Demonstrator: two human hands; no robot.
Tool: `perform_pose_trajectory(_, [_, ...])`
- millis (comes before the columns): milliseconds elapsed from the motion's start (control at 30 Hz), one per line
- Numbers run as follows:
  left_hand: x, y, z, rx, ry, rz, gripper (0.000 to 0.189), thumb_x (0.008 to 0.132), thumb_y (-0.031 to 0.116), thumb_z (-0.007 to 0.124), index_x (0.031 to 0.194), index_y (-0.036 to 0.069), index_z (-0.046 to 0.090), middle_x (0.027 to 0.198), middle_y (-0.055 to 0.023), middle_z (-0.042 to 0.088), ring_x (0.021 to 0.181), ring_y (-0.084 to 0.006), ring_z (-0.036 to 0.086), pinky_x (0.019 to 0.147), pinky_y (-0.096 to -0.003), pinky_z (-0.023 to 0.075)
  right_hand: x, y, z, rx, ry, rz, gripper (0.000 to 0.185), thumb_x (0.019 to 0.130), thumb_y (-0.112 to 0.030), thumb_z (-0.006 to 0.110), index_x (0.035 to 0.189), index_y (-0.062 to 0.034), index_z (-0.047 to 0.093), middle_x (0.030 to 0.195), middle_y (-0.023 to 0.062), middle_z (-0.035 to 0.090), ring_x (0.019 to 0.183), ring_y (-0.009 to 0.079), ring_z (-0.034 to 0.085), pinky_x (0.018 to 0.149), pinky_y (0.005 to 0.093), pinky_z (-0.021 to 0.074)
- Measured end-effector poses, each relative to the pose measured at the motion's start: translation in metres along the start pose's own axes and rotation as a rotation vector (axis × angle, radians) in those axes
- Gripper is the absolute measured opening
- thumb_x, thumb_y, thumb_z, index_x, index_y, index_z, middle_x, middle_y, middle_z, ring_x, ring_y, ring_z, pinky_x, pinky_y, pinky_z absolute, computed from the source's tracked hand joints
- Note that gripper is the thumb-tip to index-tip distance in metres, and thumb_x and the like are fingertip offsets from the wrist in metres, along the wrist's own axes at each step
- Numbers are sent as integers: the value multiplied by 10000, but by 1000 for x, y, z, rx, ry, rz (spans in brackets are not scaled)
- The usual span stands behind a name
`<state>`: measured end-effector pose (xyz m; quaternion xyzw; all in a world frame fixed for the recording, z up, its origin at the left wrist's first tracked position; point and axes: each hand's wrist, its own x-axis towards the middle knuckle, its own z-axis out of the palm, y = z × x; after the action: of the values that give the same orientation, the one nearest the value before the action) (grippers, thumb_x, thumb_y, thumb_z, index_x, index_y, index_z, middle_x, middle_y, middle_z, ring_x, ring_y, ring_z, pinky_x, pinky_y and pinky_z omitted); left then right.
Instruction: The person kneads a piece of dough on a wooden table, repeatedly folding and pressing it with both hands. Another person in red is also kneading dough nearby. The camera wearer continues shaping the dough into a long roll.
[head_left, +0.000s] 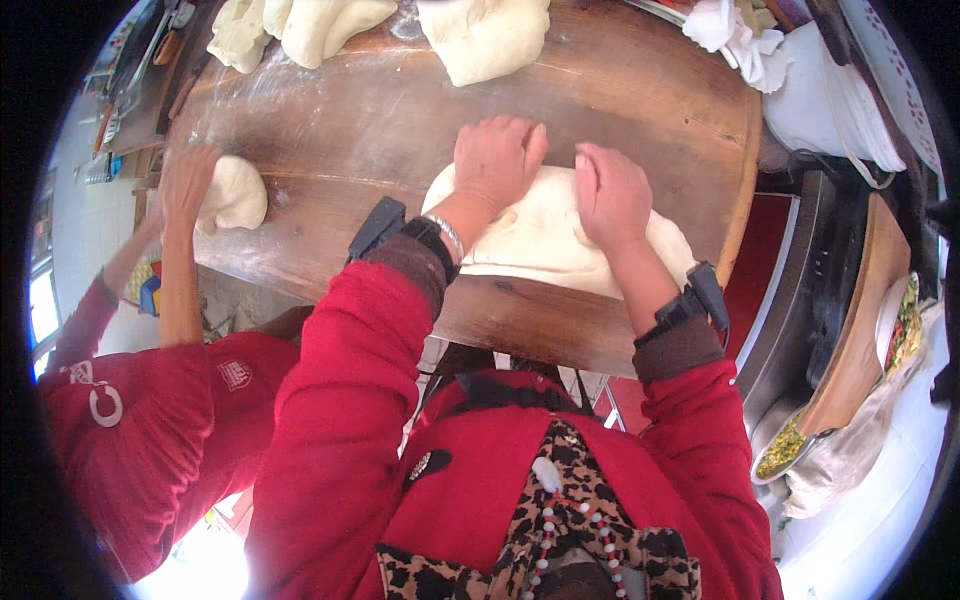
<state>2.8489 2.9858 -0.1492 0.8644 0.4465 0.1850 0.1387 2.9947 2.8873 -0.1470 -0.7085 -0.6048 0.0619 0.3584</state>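
Observation:
A long, thick slab of pale dough (547, 232) lies on the floured wooden table in front of me. My left hand (499, 157) presses on its left half, fingers curled, the heel of the hand in the dough. On the right half rests my right hand (613, 191), its fingers also curled and the wrist bent. Both hands look closed loosely over the dough's surface, and whether they grip any of it is hidden. The dough's near edge shows a folded seam.
A co-worker's hands (187, 180) work a smaller dough ball (236, 193) at the left. Larger dough pieces (487, 37) lie along the far side. At right stand a white bucket (825, 105), a wooden board (862, 322) and a bowl of chopped food (784, 450).

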Motion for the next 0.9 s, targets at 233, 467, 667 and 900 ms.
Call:
perform_pose_trajectory(233, [-3, 29, -33, 101, -533, -104, 337, 908, 304, 457, 859, 95, 717, 904, -151, 698, 946, -327, 663, 844, -438, 500, 15, -20, -34, 14, -526, 223, 466, 948, -445, 437, 1101, -63, 655, 1022, 172, 667, 984, 373, 615, 877, 446, 474])
perform_pose_trajectory(467, [-168, 77, -35, -45, 182, 254, 264, 783, 305, 589, 967, 134, 670, 1068, -52, 658, 1007, -203, 603, 795, -387, 415, -135, -89, -58, -137, -101, -153, 685, 741, -512, 647, 1273, -89, 559, 1192, 145, 592, 1042, 304, 573, 873, 432, 394])
perform_pose_trajectory(667, [-202, 61, 1, 148, 263, 300, 440, 791, 387, 562, 1152, 143, 615, 1270, -4, 556, 1236, -163, 462, 931, -373, 358, -160, -73, -40, -105, -79, -309, 729, 690, -482, 693, 1310, -130, 542, 1360, 127, 506, 1193, 280, 502, 937, 429, 350])
perform_pose_trajectory(900, [-127, 51, 11, 35, 93, 235, 481, 771, 356, 573, 1184, 111, 577, 1221, -56, 562, 1207, -218, 473, 982, -419, 340, -90, -47, -27, -107, -90, -265, 673, 656, -382, 726, 1258, -127, 564, 1252, 117, 555, 1060, 286, 561, 871, 428, 392])
